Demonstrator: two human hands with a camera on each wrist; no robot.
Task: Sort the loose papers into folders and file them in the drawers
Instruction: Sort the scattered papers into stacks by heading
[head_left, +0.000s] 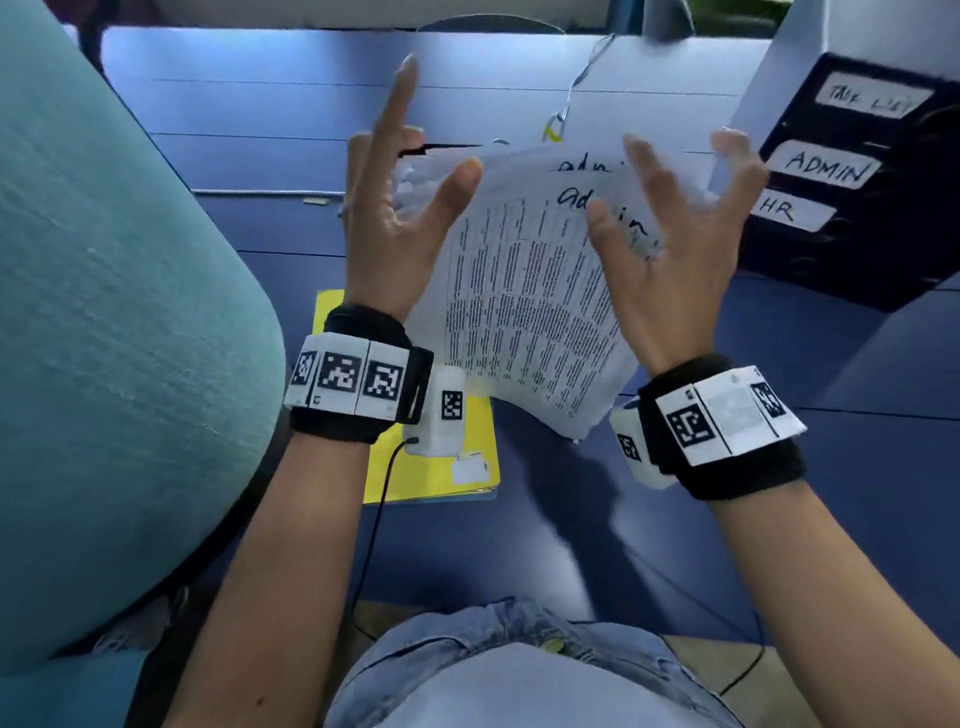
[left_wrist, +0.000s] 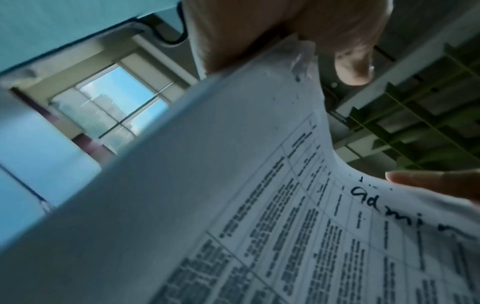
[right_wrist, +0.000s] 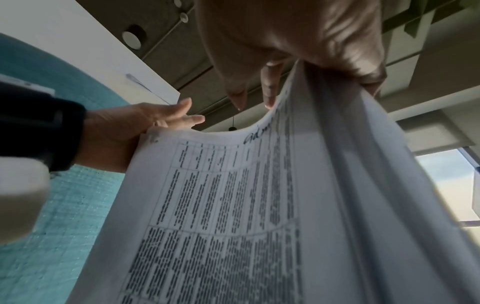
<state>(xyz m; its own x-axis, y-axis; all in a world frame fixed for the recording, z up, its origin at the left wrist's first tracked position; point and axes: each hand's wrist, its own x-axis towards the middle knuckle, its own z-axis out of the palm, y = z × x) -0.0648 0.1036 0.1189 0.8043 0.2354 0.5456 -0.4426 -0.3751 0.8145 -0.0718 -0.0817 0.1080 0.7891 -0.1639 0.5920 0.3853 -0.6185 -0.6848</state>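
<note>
Both hands held a limp, curling stack of printed table sheets (head_left: 524, 306) marked "admin" at frame centre, over the blue desk (head_left: 249, 104). Left hand (head_left: 400, 208) pinched the left edge, index raised; right hand (head_left: 670, 228) gripped the right edge, fingers spread. Yellow folder (head_left: 447, 467) lay flat below, partly hidden. Black drawer unit (head_left: 852, 171) upper right, top label illegible

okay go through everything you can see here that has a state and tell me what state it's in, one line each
papers: held up off the desk, bowed, "admin" handwritten on top sheets
left hand: holds the papers' left edge, index finger straight up
right hand: grips the papers' right edge
yellow folder: closed, flat on the desk
drawer unit: drawers shut, labels ADMIN and HR readable
</note>
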